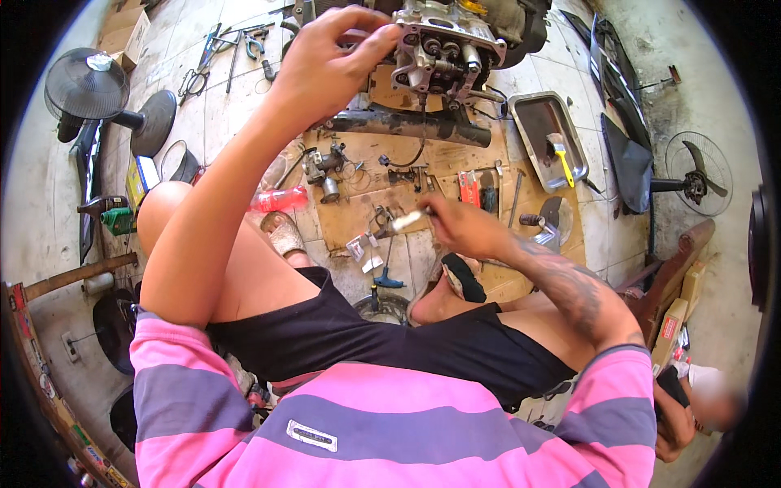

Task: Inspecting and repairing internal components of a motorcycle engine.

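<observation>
Left hand (338,69) is at the left edge of the engine (443,57), grip indeterminable; right hand (468,229) grasps a white-tipped tool (409,219) below. Apparent step: engine servicing. Next move likely requires steady engine support.

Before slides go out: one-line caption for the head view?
Left hand at the engine, right hand holding a blurred white item above cardboard.
</observation>
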### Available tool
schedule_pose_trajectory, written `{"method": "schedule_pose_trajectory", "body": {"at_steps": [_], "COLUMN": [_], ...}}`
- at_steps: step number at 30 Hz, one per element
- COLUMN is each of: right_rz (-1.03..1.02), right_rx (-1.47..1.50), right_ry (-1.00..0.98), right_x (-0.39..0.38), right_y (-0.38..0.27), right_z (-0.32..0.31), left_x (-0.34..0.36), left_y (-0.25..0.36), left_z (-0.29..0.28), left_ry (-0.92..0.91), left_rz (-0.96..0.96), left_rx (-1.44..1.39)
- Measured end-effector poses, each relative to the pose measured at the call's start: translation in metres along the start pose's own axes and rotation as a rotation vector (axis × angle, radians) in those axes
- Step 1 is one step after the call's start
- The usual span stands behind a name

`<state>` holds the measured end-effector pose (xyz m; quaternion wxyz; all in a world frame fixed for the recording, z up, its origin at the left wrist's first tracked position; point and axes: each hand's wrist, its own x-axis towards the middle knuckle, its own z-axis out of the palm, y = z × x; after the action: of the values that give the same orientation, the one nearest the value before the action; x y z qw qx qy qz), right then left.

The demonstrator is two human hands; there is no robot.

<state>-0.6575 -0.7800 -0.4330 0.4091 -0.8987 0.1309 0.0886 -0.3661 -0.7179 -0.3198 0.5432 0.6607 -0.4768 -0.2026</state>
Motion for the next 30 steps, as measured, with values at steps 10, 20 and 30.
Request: {"method": "schedule_pose_trajectory", "body": {"at_steps": [10, 20, 30], "right_rz": [0.054, 0.027, 0.073], "right_rx": [0.975, 0.756, 0.878], "right_ry": [0.791, 0.494, 0.459], "right_x": [-0.01, 0.005, -0.001], "right_y": [-0.099, -0.114, -0.114], "right_z": [-0.104, -0.093, -0.1], "left_x": [-0.057, -0.067, -0.063], "left_y": [0.027, 0.041, 0.038], "left_z": [0.018, 0.051, 0.042], "left_ry": [-0.761, -0.261, -0.144], "left_rz": [-0.273, -0.332, -0.455], "left_rx": [-0.25, -0.779, -0.42]}}
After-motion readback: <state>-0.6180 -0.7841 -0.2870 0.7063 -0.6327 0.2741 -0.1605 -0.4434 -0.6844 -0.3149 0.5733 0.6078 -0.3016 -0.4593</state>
